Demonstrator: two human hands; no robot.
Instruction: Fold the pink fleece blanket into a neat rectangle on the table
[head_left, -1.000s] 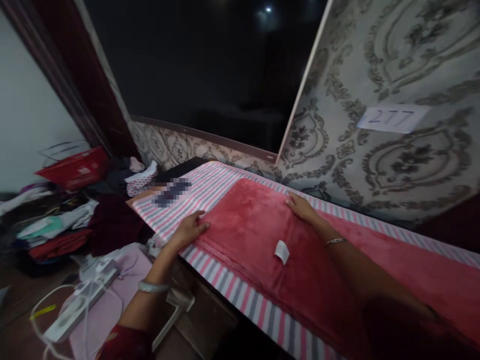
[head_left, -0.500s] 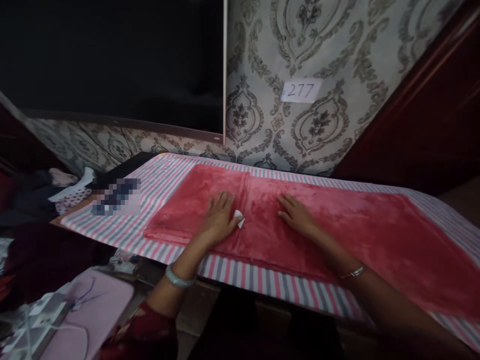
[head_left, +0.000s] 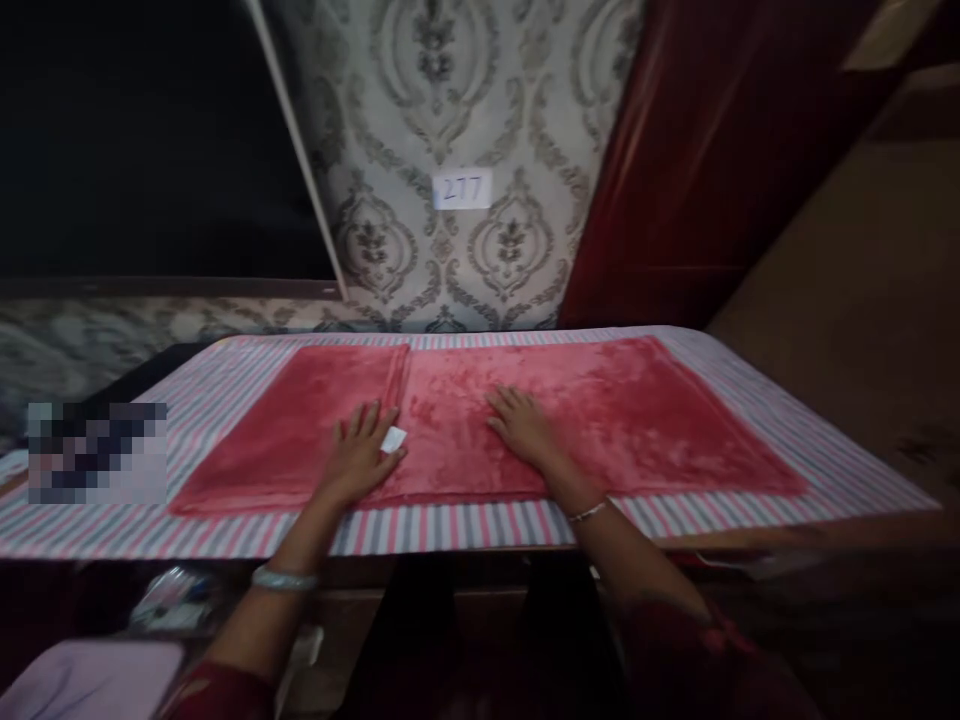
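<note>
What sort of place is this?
Probably a room in someone's home: there is ornate wallpaper, a large dark screen that looks like a television, and a plush red cloth lying on a striped cover.

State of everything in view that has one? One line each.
Left hand: open, palm down on red cloth
Right hand: open, palm down on red cloth
Red cloth: laid flat, left end looks folded over
White tag: exposed, beside left hand
Striped cloth: spread under red cloth
Screen: dark
277 paper: up on wall
</note>
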